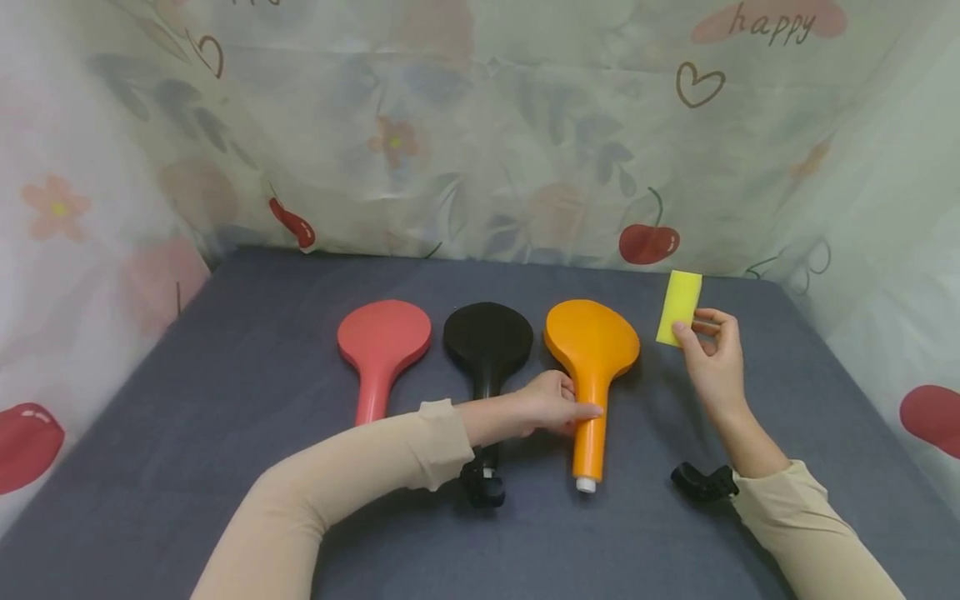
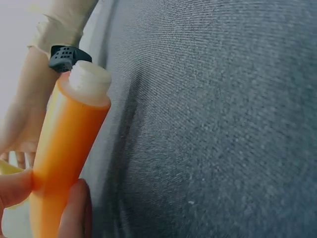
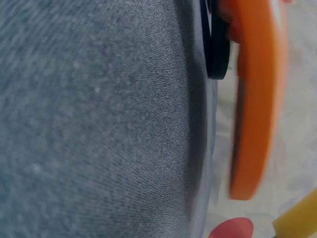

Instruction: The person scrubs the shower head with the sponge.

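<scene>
My left hand [image 1: 551, 402] grips the handle of an orange paddle [image 1: 592, 342], thumb across its front and fingers round the far side. In the left wrist view, thumb and finger pinch the orange handle [image 2: 69, 148] below its white threaded end [image 2: 90, 79]. Off to the right, my right hand [image 1: 716, 358] pinches a yellow slip of paper [image 1: 681, 304] between thumb and fingers, held up beside the paddle's head. The right wrist view catches the paddle's orange edge [image 3: 257, 109] and a corner of the yellow slip [image 3: 299, 218].
Left of the orange paddle lie a black paddle [image 1: 487, 337] and a red paddle [image 1: 384, 333]; my left forearm crosses over their handles. Dark cloth [image 1: 562, 542] covers the table. Patterned curtains [image 1: 495, 125] hang behind and at both sides. A black wrist camera [image 1: 703, 482] juts from the right sleeve.
</scene>
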The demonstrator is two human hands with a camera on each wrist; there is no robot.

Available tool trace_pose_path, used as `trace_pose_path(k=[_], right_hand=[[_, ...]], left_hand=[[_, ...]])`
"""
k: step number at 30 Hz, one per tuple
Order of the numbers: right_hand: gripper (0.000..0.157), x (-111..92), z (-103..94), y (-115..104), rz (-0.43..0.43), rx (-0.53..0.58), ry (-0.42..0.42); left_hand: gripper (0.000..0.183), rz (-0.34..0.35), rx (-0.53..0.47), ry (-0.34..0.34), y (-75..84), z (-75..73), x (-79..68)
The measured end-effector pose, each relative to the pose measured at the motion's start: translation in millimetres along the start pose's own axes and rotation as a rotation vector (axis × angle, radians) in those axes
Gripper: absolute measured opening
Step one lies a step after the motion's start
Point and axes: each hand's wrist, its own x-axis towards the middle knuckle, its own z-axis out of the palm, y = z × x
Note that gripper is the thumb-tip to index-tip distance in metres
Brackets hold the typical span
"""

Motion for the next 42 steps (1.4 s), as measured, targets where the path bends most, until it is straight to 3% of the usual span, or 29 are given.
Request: trace_pose_path(k=[8, 15, 21, 31, 42], right_hand=[[0.037, 0.4, -0.2, -6.0, -0.030, -0.003, 0.005], [0.040, -3.6, 2.2, -18.3, -0.091, 0.017, -0.022], [0.038, -11.0, 8.5, -36.0, -0.218, 0.060, -0.082], [0.046, -28.3, 24.0, -64.9, -0.408, 0.020, -0.126], [0.050, -42.7, 48.9, -76.7, -0.752, -0.082, -0.155]], left_hand=[[0.044, 0.148, -0.076, 0.017, 2.7, -17.8, -20.3], [0.045, 0.241, -0.089, -0.028, -2.1, -38.8, -42.3], [0.045, 0.335, -0.101, -0.050, -5.1, -49.9, -60.8], [0.047, 0.453, -0.114, -0.002, -14.6, -68.0, -81.0], [0.047, 0.509, -0.125, 0.008, -23.9, -69.8, -90.0]])
